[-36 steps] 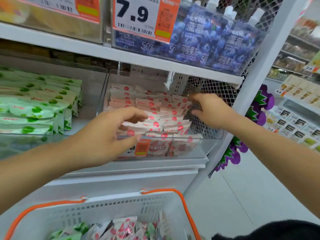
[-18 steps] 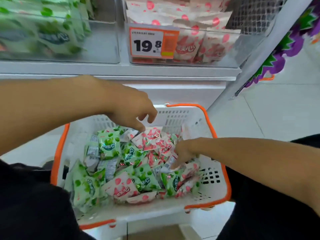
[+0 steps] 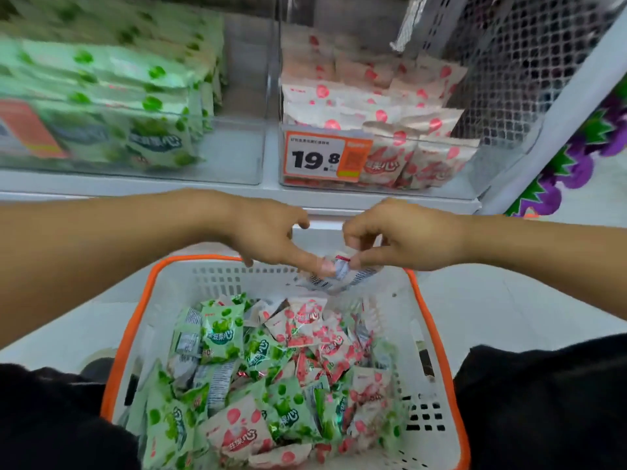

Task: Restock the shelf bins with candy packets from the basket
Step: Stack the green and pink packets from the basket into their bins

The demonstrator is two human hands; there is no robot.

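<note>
Both of my hands have come up out of the basket point(image 3: 437, 351) and now meet above its far rim, where half a second ago they were still down among the loose packets. My right hand point(image 3: 403, 237) pinches a small packet point(image 3: 339, 274) between thumb and curled fingers, and the fingertips of my left hand point(image 3: 268, 232) touch the same packet from the other side; its back faces me, with a barcode and a red edge, and it is too blurred for me to be sure whether it is one packet or two held together. I judge it to be one of the pink kind, though the printed face is hidden. Below my hands the basket is still well stocked with a mix of green packets point(image 3: 222, 330) and pink packets point(image 3: 307, 320). Just beyond and above my right hand sits the pink bin point(image 3: 502, 171) with its price label point(image 3: 324, 159); beyond my left hand is the green bin point(image 3: 237, 157), which has bare room at its near right corner. The pick seems done, so the next move is to lift the packet up and forward into the pink bin. The risk I see is a loose two-handed pinch letting it slip back into the basket.
</note>
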